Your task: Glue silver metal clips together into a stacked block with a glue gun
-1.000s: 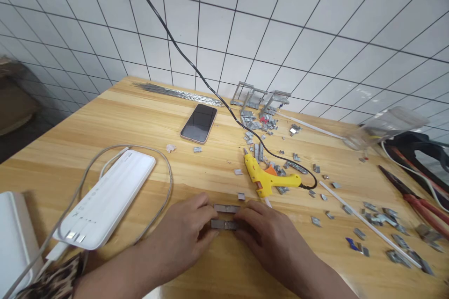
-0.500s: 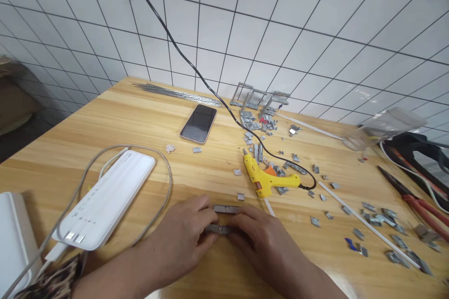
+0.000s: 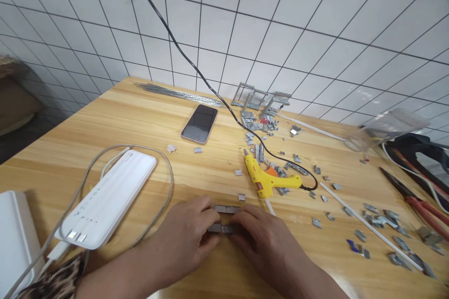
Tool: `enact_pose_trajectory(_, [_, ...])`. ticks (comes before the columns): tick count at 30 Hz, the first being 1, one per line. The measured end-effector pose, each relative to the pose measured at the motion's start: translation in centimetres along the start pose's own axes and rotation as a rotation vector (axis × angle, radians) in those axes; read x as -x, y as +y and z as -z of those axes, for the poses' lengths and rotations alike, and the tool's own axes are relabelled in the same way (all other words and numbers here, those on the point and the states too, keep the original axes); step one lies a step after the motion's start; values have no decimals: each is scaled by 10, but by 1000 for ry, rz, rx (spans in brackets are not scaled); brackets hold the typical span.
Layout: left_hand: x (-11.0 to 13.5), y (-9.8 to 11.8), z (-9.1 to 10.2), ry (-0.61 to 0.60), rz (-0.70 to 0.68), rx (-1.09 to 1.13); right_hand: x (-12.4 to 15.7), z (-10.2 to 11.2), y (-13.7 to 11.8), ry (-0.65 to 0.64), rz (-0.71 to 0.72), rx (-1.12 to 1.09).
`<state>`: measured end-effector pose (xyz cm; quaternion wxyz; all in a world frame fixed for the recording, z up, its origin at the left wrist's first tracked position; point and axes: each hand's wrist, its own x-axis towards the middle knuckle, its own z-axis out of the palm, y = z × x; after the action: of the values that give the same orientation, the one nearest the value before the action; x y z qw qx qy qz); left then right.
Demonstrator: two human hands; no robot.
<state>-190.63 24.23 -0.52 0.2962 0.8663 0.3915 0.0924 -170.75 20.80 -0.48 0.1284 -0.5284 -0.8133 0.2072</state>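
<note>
My left hand [image 3: 182, 238] and my right hand [image 3: 264, 243] meet at the near middle of the wooden table [image 3: 140, 121]. Both pinch the ends of a short grey metal strip [image 3: 220, 229] held between their fingertips. A second grey strip [image 3: 227, 208] lies on the table just beyond the fingers. A yellow hot glue gun [image 3: 268, 178] rests a little farther back to the right, its black cord [image 3: 196, 69] running up toward the tiled wall.
A white power bank [image 3: 108, 198] with a looped cable lies at left, a white box [image 3: 14, 238] at the left edge. A phone [image 3: 199, 123] lies face up behind. Several small metal pieces [image 3: 379, 219], white glue sticks [image 3: 368, 226], pliers [image 3: 417, 200] and metal frames [image 3: 259, 95] spread to the right.
The strip between my fingers has come slightly nearer to me, and my fingertips have closed in on it. The other things have stayed where they were.
</note>
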Motion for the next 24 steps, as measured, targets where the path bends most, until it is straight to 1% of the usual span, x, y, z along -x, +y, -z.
enact_pose_trajectory(10, [-3,0,-5,38,-17,-18,0,-5,2,3,-6,-25])
enact_pose_trajectory(24, [-4,2,-3,27,-61,29,-1,-3,-1,12,-8,-37])
